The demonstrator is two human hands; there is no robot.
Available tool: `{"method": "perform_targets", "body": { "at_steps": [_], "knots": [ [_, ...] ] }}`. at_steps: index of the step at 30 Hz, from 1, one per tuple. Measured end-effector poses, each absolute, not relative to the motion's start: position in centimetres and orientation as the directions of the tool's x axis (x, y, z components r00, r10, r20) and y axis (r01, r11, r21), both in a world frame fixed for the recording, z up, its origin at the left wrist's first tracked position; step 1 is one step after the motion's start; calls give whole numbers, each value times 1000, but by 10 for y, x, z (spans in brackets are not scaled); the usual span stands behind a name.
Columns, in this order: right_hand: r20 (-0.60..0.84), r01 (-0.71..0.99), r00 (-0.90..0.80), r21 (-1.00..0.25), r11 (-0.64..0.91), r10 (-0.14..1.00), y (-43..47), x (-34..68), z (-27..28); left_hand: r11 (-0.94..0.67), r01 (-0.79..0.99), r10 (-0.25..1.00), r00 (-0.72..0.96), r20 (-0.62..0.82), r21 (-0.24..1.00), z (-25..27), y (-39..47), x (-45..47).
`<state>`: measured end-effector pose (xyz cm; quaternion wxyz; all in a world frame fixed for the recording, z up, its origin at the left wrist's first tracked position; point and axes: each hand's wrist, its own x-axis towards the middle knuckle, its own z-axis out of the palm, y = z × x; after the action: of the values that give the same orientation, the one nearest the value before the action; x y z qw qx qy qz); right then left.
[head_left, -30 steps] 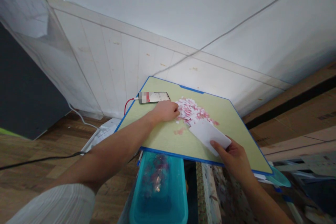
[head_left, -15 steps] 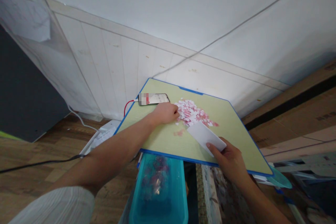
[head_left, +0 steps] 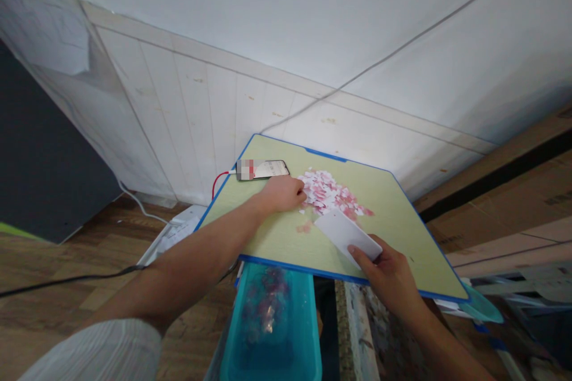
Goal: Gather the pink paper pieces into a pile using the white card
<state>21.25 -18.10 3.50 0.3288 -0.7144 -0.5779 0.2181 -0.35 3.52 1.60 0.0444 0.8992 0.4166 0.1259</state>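
Observation:
On a yellow-green board with a blue rim [head_left: 402, 250] lies a heap of small white and pink paper-like pieces [head_left: 326, 190]. My left hand [head_left: 283, 192] rests at the heap's left edge with its fingers curled in and pressed together; whatever they may pinch is hidden. A white card [head_left: 342, 232] is gripped at its near right end by my right hand [head_left: 388, 268], thumb on top. The card's far end is at the heap's near edge. Some pinkish pieces [head_left: 304, 227] lie apart, left of the card.
A phone [head_left: 268, 170] with a red cable [head_left: 218, 180] lies at the board's left side. Below the near edge stands a turquoise bin [head_left: 286, 351] holding a clear bag with reddish contents. Cardboard boxes [head_left: 504, 202] are on the right, a white wall [head_left: 268, 24] behind.
The white card in my right hand has shifted slightly to the left. My left hand stays by the heap, barely moved.

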Motion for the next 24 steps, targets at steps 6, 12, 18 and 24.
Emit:
{"method": "perform_targets", "body": {
  "at_steps": [6,12,18,24],
  "knots": [
    [78,699,215,-708,-98,973,-181,211,36,-648,740,761,623,179,180,18,34,-4],
    [55,707,221,-697,-121,974,-181,213,34,-653,735,756,625,192,180,17,35,-4],
    [36,698,202,-707,-118,979,-176,216,38,-655,731,755,627,193,190,19,32,-5],
    [27,667,187,-737,-107,982,-167,223,41,-639,750,769,622,147,169,21,34,-3]
  ]
}}
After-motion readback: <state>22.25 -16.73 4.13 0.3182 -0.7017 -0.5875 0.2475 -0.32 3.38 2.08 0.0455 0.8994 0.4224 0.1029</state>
